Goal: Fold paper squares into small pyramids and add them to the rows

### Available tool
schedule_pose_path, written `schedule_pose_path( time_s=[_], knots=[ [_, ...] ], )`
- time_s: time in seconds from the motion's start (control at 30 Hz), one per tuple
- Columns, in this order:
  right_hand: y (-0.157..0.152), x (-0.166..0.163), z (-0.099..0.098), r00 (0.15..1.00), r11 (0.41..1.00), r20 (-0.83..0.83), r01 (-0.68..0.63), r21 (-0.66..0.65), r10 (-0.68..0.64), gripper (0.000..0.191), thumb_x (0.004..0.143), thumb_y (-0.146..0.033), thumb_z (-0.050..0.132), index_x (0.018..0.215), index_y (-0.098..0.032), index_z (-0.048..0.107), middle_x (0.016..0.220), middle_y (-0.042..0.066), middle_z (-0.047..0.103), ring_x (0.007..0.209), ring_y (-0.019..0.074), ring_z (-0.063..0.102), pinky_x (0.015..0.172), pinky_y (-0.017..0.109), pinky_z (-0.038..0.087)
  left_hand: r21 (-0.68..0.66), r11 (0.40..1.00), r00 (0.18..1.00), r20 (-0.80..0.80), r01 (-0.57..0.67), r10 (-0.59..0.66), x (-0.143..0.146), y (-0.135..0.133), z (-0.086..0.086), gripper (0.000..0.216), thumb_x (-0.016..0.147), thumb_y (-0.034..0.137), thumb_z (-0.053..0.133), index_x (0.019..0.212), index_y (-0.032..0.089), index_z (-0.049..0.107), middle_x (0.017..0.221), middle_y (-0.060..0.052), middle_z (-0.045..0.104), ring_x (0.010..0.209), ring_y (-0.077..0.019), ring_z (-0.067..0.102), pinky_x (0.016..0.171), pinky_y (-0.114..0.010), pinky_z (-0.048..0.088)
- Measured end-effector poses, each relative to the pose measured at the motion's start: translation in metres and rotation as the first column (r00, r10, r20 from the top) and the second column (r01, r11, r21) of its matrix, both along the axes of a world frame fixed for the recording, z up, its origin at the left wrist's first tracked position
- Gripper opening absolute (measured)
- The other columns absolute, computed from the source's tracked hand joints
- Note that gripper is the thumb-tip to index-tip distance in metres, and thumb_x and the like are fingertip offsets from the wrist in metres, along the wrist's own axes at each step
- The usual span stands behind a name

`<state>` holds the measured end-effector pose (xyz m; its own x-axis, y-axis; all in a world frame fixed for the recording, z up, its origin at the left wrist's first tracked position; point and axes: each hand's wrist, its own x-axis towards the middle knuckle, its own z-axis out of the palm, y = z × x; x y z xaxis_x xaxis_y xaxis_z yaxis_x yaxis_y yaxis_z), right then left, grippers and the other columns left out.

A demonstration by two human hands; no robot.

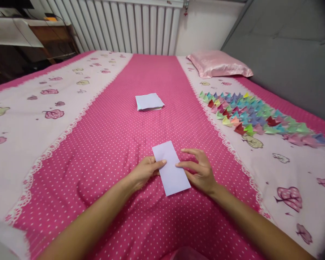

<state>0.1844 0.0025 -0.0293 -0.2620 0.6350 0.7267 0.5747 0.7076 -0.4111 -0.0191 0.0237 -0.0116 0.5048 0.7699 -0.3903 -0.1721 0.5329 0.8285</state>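
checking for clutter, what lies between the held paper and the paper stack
In the head view, only dotted pink bedcover lies between the held paper and the paper stack.

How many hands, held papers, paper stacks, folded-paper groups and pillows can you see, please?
Bare hands: 2 (left hand, right hand)
Pale lilac rectangular held paper: 1
Pale lilac-topped paper stack: 1
Group of multicoloured folded-paper pieces: 1 (individual pieces too overlapped to count)
Pink satiny pillow: 1
Total: 6

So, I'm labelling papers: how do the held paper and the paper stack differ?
The held paper is one slim, oblong piece; the paper stack is thicker, with layered edges. The left hand grips the held paper; the paper stack lies untouched on the bed. Both show pale lilac tops.
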Motion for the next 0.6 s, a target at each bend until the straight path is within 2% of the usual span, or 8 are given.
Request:
schedule_pose_path(
  time_s=[0.17, 0.33, 0.43, 0.53, 0.6],
  knots=[
    [0.002, 0.001, -0.007, 0.993, 0.978, -0.097, -0.08, -0.193, 0.062, 0.014, 0.08, -0.018, 0.064, 0.088, -0.027, 0.071, 0.121, 0.007, 0.054, 0.109, 0.0229, 0.053, 0.088, 0.042, 0.049, 0.0, 0.999, 0.998, 0.014, 0.054, -0.054, 0.001, -0.001, 0.0, 0.035, 0.072, 0.032, 0.072, 0.097, 0.008, 0.069, 0.09, -0.013, 0.072, 0.081, -0.0186, 0.066, 0.083, -0.031, 0.048],
    [0.001, -0.001, -0.007, 0.981, 0.939, -0.186, -0.104, -0.327, 0.043, 0.008, 0.078, -0.023, 0.066, 0.083, -0.025, 0.072, 0.121, 0.008, 0.055, 0.106, 0.0218, 0.056, 0.089, 0.04, 0.049, 0.042, 0.996, 0.996, -0.046, 0.081, -0.079, 0.002, -0.003, -0.002, 0.031, 0.067, 0.035, 0.075, 0.081, 0.008, 0.071, 0.078, -0.009, 0.072, 0.069, -0.0131, 0.063, 0.073, -0.025, 0.047],
    [0.0, -0.004, -0.004, 0.971, 0.896, -0.24, -0.09, -0.434, -0.019, 0.009, 0.079, -0.026, 0.064, 0.083, -0.021, 0.071, 0.12, 0.01, 0.059, 0.102, 0.0223, 0.059, 0.086, 0.039, 0.05, 0.072, 0.993, 0.994, -0.072, 0.091, -0.085, 0.001, -0.002, -0.004, 0.035, 0.072, 0.038, 0.071, 0.093, 0.01, 0.07, 0.091, -0.012, 0.071, 0.081, -0.0165, 0.065, 0.073, -0.025, 0.048],
    [-0.001, -0.008, -0.001, 0.951, 0.851, -0.294, -0.076, -0.519, -0.094, 0.013, 0.08, -0.029, 0.063, 0.074, -0.019, 0.07, 0.106, 0.01, 0.067, 0.096, 0.0229, 0.063, 0.082, 0.038, 0.05, 0.082, 0.993, 0.996, 0.029, 0.086, -0.089, 0.0, -0.001, -0.004, 0.045, 0.08, 0.047, 0.059, 0.113, 0.017, 0.063, 0.113, -0.014, 0.065, 0.101, -0.0221, 0.062, 0.079, -0.029, 0.05],
    [-0.002, -0.01, -0.001, 0.936, 0.822, -0.323, -0.07, -0.565, -0.143, 0.017, 0.08, -0.031, 0.063, 0.069, -0.018, 0.068, 0.094, 0.008, 0.07, 0.086, 0.0217, 0.065, 0.076, 0.035, 0.05, 0.109, 0.99, 0.991, 0.089, 0.089, -0.099, 0.001, -0.001, -0.003, 0.05, 0.082, 0.052, 0.053, 0.118, 0.017, 0.059, 0.118, -0.015, 0.062, 0.104, -0.0237, 0.06, 0.079, -0.031, 0.05]
  ],
)
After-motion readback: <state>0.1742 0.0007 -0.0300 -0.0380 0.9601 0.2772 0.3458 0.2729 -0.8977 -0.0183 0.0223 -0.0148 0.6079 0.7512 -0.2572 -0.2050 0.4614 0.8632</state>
